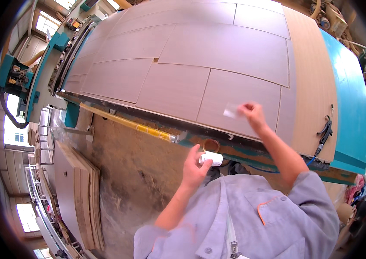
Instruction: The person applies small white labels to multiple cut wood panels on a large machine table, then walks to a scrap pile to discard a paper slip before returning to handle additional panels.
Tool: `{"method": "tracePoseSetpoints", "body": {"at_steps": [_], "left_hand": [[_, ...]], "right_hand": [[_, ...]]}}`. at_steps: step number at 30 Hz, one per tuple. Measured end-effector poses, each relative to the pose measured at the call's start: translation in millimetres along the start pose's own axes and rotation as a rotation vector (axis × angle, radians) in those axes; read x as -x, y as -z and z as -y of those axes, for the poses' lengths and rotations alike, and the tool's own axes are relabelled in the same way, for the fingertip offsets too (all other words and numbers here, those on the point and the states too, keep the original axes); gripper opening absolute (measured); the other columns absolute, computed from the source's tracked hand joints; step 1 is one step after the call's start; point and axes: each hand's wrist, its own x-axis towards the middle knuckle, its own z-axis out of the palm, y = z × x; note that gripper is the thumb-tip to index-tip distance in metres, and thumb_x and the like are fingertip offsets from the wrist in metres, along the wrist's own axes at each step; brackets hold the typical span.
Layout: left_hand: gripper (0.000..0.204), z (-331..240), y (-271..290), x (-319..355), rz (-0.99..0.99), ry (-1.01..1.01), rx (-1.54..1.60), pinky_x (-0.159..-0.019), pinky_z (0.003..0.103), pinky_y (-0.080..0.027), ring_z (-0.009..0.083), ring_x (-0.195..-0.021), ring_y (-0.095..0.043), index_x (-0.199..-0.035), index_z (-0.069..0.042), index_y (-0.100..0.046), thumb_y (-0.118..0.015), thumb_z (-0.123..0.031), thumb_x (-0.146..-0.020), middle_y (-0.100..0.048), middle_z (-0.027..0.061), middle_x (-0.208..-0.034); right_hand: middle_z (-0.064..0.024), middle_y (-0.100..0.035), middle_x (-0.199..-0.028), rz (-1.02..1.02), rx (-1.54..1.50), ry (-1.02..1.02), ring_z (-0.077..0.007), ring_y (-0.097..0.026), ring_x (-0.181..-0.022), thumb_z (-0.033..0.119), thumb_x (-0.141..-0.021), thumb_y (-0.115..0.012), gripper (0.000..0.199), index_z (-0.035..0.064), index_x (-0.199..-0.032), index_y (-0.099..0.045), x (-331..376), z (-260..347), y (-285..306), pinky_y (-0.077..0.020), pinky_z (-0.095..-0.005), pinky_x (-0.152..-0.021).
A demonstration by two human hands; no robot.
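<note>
White cylinder is clamped in left grip; right grip pinches pale slip. Keep the slip flat, uncreased.

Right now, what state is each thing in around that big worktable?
White roll, gripped in the left hand
Small pale label, pinched by the right hand
Grey panel, cut into sections, lying flat
Air gun, lying down
Board stack, standing on edge
</note>
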Motion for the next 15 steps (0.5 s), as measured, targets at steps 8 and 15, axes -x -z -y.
{"method": "tracePoseSetpoints", "body": {"at_steps": [8,15], "left_hand": [[0.039,-3.9,13.9,7.8,-0.176,0.193,0.234,-0.055,0.023,-0.048,0.0114,-0.073,-0.060,-0.119,0.002,-0.045,-0.062,-0.006,-0.085,-0.063,0.0086,-0.093],[0.021,-14.2,13.3,-17.9,-0.249,0.228,0.305,-0.059,0.023,-0.048,0.0117,-0.075,-0.059,-0.106,-0.004,-0.051,-0.055,-0.007,-0.086,-0.060,0.0053,-0.092]], "right_hand": [[-0.0127,-0.065,-0.107,0.005,1.023,0.730,-0.0293,-0.060,-0.104,0.013,-0.080,-0.064,0.022,0.0052,-0.101,-0.064,-41.3,-47.1,34.3,-0.0472,-0.0387,-0.090],[-0.0185,-0.026,-0.150,0.284,1.213,0.516,-0.0316,-0.021,-0.140,0.037,-0.085,-0.056,0.071,-0.0015,-0.140,-0.032,-21.9,-36.3,12.0,-0.0171,-0.0401,-0.116]]}}
